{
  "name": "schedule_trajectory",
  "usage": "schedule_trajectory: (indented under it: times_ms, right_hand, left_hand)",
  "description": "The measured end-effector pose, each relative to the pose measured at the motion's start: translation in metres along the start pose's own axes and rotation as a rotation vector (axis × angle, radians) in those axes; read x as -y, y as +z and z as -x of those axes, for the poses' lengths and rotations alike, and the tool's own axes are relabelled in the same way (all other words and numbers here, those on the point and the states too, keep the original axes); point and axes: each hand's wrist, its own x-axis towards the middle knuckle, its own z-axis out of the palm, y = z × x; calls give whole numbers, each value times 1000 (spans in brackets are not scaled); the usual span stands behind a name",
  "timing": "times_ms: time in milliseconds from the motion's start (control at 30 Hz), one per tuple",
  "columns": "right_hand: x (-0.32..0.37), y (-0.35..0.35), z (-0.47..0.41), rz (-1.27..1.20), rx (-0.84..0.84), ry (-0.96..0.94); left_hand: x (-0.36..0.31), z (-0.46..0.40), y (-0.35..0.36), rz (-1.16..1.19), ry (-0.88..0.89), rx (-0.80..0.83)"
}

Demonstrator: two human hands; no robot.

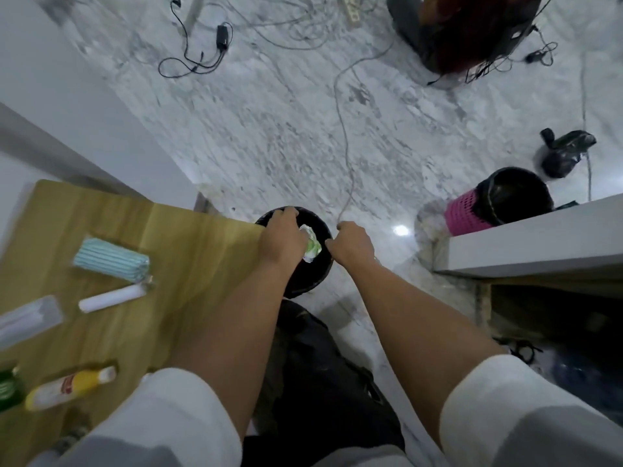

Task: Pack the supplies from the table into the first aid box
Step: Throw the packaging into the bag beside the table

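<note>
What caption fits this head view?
Both hands, left hand and right hand, over a round black bin beside the wooden table.

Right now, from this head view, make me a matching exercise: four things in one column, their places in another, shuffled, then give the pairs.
Things:
1. pale blue stack of face masks
2. white and green crumpled wrapper
3. pink mesh waste bin with black liner
4. yellow and white plastic bottle

Places:
A. on the floor, right of both hands
B. lying at the near left of the wooden table
C. inside the black round bin, by the left hand
D. on the table, farther from the person than the white roll

Pairs: 1-D, 2-C, 3-A, 4-B
</note>
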Motion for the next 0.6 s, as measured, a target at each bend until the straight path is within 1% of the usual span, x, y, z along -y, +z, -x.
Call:
schedule_trajectory:
  times_ms: [67, 167, 300, 400, 500, 600]
  right_hand:
    - [7, -6, 8, 13, 0, -50]
    - [28, -13, 28, 59, -19, -178]
    - [73, -11, 70, 117, -29, -423]
    - [114, 1, 113, 200, -20, -608]
    - [160, 28, 165, 278, -21, -779]
    - [205, 64, 225, 332, 20, -945]
  left_hand:
    - [-3, 6, -15, 7, 18, -37]
    - [3, 23, -48, 18, 25, -123]
    - [42, 62, -101, -15, -56, -213]
    - [81, 117, -139, 17, -119, -324]
    - [129, 184, -174, -29, -199, -475]
    - [183, 255, -202, -66, -310, -579]
